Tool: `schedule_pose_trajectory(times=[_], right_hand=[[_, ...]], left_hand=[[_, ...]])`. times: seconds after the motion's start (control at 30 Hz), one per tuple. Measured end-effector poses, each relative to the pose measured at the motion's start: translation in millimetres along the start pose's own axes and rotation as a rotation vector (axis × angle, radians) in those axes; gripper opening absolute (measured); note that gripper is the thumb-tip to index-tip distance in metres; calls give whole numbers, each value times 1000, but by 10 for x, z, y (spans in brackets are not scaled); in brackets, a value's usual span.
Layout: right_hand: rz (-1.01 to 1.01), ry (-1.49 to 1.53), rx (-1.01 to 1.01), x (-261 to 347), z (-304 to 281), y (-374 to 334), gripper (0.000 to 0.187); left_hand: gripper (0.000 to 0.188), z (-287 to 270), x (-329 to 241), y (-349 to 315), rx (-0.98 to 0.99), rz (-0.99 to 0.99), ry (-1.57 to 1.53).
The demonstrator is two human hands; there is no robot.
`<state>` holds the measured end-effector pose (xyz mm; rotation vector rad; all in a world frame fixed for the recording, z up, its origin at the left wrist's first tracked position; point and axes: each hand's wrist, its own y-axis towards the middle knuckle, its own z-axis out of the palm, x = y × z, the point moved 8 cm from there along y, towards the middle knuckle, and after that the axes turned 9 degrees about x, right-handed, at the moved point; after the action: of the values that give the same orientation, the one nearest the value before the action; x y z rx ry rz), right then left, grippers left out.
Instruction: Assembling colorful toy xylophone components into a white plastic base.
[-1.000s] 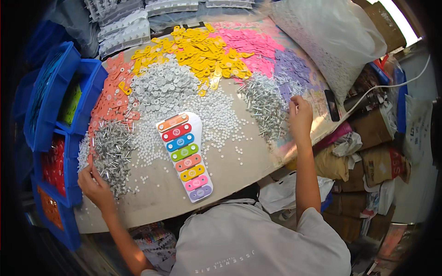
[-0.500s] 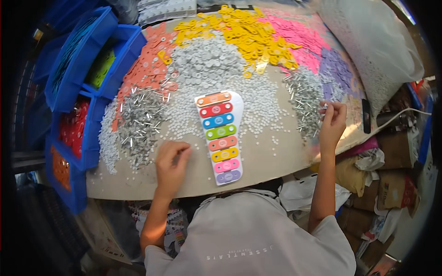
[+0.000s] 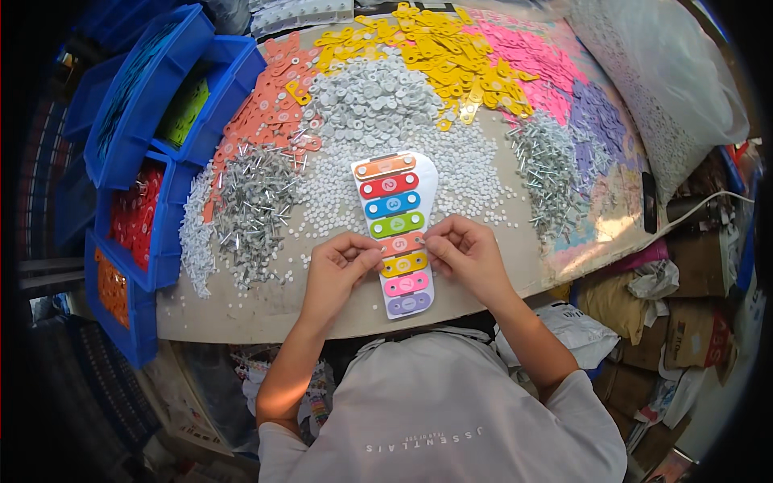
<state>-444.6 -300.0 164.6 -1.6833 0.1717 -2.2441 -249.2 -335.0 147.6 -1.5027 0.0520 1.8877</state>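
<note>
A toy xylophone [image 3: 426, 189] lies on the table in front of me, a white tapered base crossed by several coloured bars. White round caps show at the ends of the upper bars; the lower yellow, pink and purple bars show bare holes. At the left end of the salmon bar [image 3: 400, 244], my left hand [image 3: 342, 264] has thumb and forefinger pinched together. My right hand [image 3: 469, 256] pinches at the bar's other end. Whatever is between the fingertips is too small to make out.
Around the xylophone spread white caps [image 3: 471, 173], metal pins [image 3: 254, 193] on the left and more pins [image 3: 543, 173] on the right. Yellow bars [image 3: 459, 56] are heaped behind. Blue bins [image 3: 165, 225] stand left; a phone [image 3: 649, 203] and a bulging plastic sack [image 3: 656, 88] are right.
My right hand has come from the right-hand pile of pins to the xylophone. My left hand has moved right and up to the salmon bar's left end. The view has shifted slightly.
</note>
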Motion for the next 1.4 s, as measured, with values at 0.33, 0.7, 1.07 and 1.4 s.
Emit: schedule_pose_trajectory(times=[0.33, 0.7, 1.07, 1.4], right_hand=[[71, -258, -81, 48, -18, 64, 20], [274, -215, 57, -165, -17, 134, 39], [270, -388, -14, -162, -13, 158, 35], [87, -158, -129, -178, -92, 14, 26]], left_hand=[[54, 3, -37, 124, -21, -37, 202], [66, 168, -105, 281, 190, -104, 100], [61, 153, -33, 358, 245, 10, 71], [25, -597, -634, -270, -372, 254, 677]])
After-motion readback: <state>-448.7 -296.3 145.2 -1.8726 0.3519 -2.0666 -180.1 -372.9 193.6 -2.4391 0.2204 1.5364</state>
